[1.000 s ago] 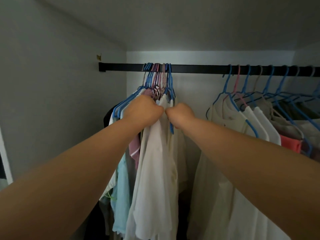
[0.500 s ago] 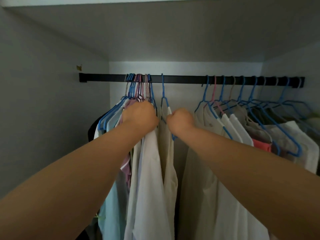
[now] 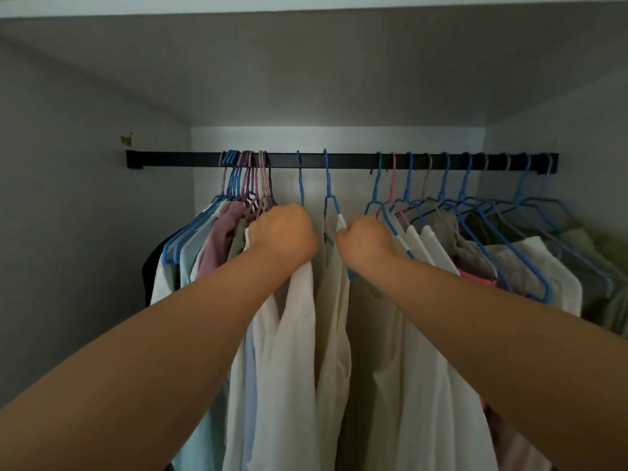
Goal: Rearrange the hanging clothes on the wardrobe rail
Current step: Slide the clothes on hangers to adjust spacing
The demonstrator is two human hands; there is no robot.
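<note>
Both hands are up at the black rail [image 3: 339, 160], fists curled. The left hand [image 3: 283, 234] grips a white shirt [image 3: 292, 334] at its hanger, which now hangs apart from the packed bunch of hangers [image 3: 248, 185] on the left; 0.5 s ago only one blue hanger [image 3: 328, 185] stood clear. The right hand [image 3: 365, 241] holds that hanger w/ a cream garment [image 3: 334, 328], prob. by the shoulder; fingers hidden. Spaced hangers fill the right side.

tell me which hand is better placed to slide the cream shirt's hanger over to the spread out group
The right hand: it grips the cream shirt at its blue hanger, on the side facing the spread-out hangers. The left hand holds the white shirt.
</note>
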